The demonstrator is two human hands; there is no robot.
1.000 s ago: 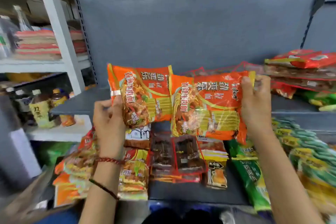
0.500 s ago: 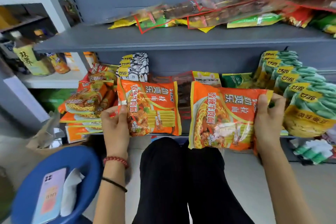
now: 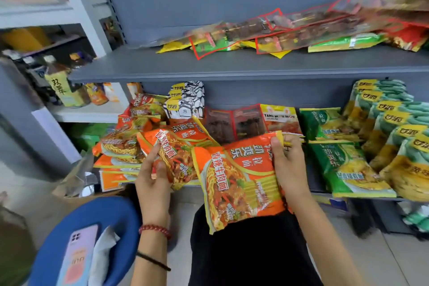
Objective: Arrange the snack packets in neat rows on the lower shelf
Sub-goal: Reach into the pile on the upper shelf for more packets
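Observation:
My left hand (image 3: 154, 175) grips an orange noodle packet (image 3: 176, 153), tilted over the left part of the lower shelf (image 3: 312, 181). In my right hand (image 3: 286, 165) is a second orange noodle packet (image 3: 239, 186), gripped at its top right corner and hanging over my lap. More orange packets (image 3: 120, 146) are piled at the shelf's left end. Behind lie black-and-white packets (image 3: 188, 102), dark red packets (image 3: 234, 123) and a yellow-topped packet (image 3: 279, 121). Green packets (image 3: 341, 160) and a row of green-yellow packets (image 3: 394, 127) fill the right side.
The upper shelf (image 3: 232, 65) carries a loose spread of long red-edged and green packets (image 3: 290, 30). A blue stool (image 3: 102, 223) at lower left bears a phone (image 3: 77, 255) and a white tissue. Bottles (image 3: 62, 86) stand on white racks to the left. My black-trousered legs (image 3: 250, 251) are below.
Both packets came down from the upper shelf level toward the lower shelf. The left packet has tilted onto the orange pile; the right packet has dropped lower and overlaps it.

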